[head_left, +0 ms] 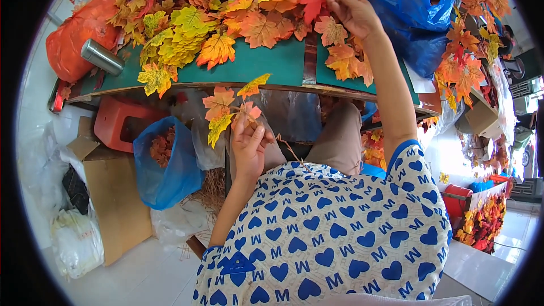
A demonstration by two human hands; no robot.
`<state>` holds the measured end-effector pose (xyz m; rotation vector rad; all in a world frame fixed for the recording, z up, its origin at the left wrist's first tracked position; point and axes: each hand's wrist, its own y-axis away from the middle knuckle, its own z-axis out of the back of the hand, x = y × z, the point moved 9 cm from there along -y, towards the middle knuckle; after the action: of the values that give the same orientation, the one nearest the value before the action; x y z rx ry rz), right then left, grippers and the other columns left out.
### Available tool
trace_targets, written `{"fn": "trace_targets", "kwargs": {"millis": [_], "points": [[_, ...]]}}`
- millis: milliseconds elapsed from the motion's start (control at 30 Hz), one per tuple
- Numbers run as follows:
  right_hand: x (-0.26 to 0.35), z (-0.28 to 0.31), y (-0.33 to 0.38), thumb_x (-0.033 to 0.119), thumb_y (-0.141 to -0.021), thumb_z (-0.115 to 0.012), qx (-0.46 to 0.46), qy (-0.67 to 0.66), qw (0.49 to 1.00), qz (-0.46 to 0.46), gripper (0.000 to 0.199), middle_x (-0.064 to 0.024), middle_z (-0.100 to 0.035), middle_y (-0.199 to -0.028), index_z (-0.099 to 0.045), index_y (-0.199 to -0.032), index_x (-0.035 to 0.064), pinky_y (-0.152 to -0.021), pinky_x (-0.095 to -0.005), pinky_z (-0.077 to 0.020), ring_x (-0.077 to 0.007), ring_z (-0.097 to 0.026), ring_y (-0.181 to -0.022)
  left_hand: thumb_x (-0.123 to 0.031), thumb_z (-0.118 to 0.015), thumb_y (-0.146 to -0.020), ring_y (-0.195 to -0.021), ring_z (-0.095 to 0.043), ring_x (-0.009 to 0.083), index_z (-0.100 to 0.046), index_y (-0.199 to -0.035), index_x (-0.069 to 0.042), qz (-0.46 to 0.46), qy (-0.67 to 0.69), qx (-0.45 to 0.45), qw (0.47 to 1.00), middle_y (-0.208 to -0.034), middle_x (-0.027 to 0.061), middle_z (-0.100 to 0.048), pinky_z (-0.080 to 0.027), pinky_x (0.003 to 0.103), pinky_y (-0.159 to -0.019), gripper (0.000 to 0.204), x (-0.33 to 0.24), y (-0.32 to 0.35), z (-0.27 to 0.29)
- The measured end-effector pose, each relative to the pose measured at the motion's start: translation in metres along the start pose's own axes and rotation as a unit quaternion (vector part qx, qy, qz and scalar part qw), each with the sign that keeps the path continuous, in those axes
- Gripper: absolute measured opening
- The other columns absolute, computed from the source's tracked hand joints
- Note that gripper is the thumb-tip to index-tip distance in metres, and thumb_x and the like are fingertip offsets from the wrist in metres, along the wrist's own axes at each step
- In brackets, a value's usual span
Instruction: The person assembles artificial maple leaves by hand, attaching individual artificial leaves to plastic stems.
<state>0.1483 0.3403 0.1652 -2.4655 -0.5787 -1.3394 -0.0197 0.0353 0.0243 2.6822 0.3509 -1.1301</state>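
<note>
My left hand is closed around a thin brown stem with artificial maple leaves. Its orange leaves and a yellow leaf fan out above my fingers, and the stem's lower end trails toward my lap. My right hand reaches out over the far side of the table, its fingertips pinched on a red artificial maple leaf. Around it spreads a heap of orange leaves. A stack of yellow-green leaves lies left of it on the green tabletop.
A steel flask lies beside an orange plastic bag at the table's left. A blue bag stands at the right. Below are a red stool, a blue bag with leaves and a cardboard box.
</note>
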Motion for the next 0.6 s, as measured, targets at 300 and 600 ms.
{"fn": "trace_targets", "kwargs": {"millis": [300,600], "points": [[-0.105,-0.048,0.110,0.005,-0.087,-0.059,-0.055,0.025,0.998,0.007,0.006,-0.0100,-0.064,-0.095,-0.058,-0.088,-0.0011,-0.071,-0.0258,-0.0553,-0.0195,-0.065,-0.083,0.000,-0.054,-0.086,-0.067,-0.053,0.0120,-0.035,-0.138,-0.014,-0.057,-0.017,0.019,0.998,-0.086,-0.0010,-0.051,-0.045,0.025,-0.059,0.057,-0.024,-0.027,-0.042],[-0.174,-0.065,0.169,0.002,-0.082,-0.064,-0.119,-0.125,0.979,-0.104,0.019,-0.0085,-0.064,-0.090,-0.060,-0.100,-0.0002,-0.072,-0.0268,-0.0534,-0.0171,-0.063,-0.084,0.003,-0.056,-0.083,-0.061,-0.052,0.0096,-0.039,-0.134,-0.012,-0.037,-0.028,-0.001,0.999,-0.081,-0.0012,-0.051,-0.043,0.021,-0.053,0.055,-0.012,-0.025,-0.049]]}}
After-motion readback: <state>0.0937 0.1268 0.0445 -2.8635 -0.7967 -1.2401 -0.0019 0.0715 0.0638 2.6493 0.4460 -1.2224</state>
